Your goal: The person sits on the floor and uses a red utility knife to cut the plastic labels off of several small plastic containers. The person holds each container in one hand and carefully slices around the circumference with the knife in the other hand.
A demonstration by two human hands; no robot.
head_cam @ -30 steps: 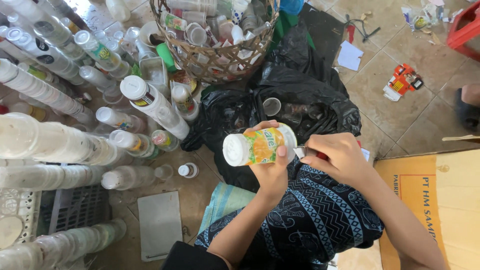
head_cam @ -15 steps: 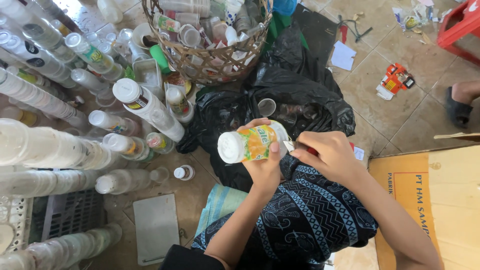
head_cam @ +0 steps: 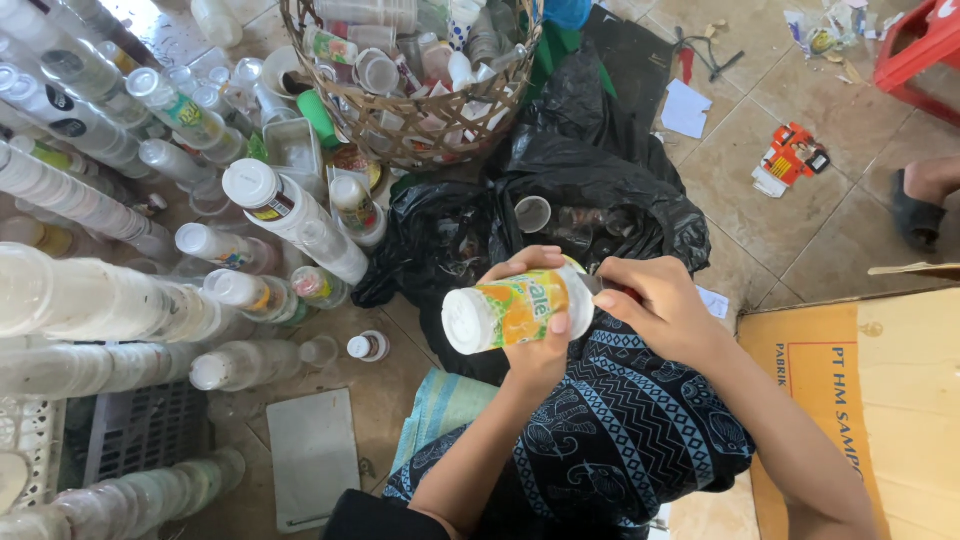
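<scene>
Both hands on a small labelled bottle, held over the lap.

The left hand point(head_cam: 540, 345) has its fingers clamped round the orange-labelled plastic bottle point(head_cam: 510, 312), white base outward; the right hand point(head_cam: 660, 305) pinches a small tool at its far end, hardly visible. A steady grip and a blade turned away from the thumb would serve best. Beyond, an open black bag point(head_cam: 600, 190) holds cups; a wicker basket point(head_cam: 400, 140) brims with cups and bottles on the floor.

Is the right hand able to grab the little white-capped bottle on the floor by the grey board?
Probably not right away. The right hand is busy at the end of the orange-labelled bottle, and the left hand with that bottle sits between it and the little bottle.
</scene>
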